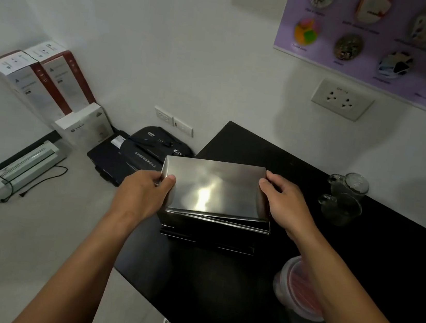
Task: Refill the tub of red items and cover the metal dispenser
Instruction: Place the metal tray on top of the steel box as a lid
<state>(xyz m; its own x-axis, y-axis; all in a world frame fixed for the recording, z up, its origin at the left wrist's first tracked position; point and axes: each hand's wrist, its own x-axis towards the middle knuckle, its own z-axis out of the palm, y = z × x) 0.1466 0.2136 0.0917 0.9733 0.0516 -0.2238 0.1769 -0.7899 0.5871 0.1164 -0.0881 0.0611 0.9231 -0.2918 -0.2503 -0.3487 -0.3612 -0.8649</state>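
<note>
A shiny metal lid [214, 187] rests slightly askew on top of the dark metal dispenser [210, 233], which stands on the black counter [218, 278]. My left hand [145, 193] grips the lid's left end and my right hand [286, 202] grips its right end. A clear plastic tub of red items [301, 286] sits on the counter at the right, partly hidden behind my right forearm.
Two glass jars [345, 197] stand at the back right of the counter. A black shredder [142, 152] sits on the floor left of the counter, with boxes [51, 85] and a laminator [27, 164] by the wall. A wall socket [342, 99] is above the counter.
</note>
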